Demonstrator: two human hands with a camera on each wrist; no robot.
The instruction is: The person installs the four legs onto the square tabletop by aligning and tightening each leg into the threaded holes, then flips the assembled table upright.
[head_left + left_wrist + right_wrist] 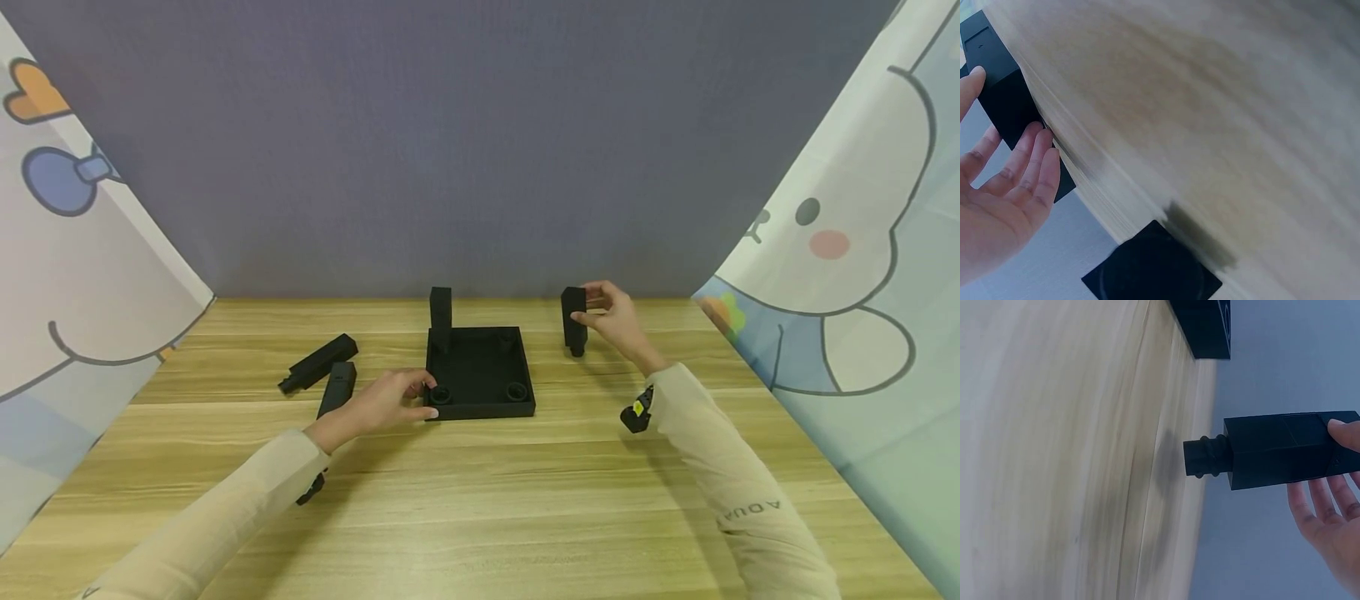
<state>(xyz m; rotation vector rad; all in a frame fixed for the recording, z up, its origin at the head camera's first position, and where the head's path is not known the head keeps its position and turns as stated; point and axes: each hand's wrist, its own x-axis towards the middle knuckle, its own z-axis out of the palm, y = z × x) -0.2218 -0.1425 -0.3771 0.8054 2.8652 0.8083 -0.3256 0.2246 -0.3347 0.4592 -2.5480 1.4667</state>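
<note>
A square black tray-like base [487, 371] lies on the table, with round threaded sockets at its corners. One black leg [441, 317] stands upright at its back left corner. My left hand [390, 402] holds the base by its front left corner, the thumb at the front wall and the fingers along the left side. To the right of the base, my right hand [611, 317] grips another black leg [1291, 450] in the air, thumb on one side and fingers on the other. That leg's threaded end points down and touches nothing.
Two more black legs lie on the wooden table [480, 500] left of the base: one [321, 363] with its threaded end toward the left, the other [339, 385] partly behind my left wrist. A grey panel [465, 150] rises behind the table, with printed cloths at both sides.
</note>
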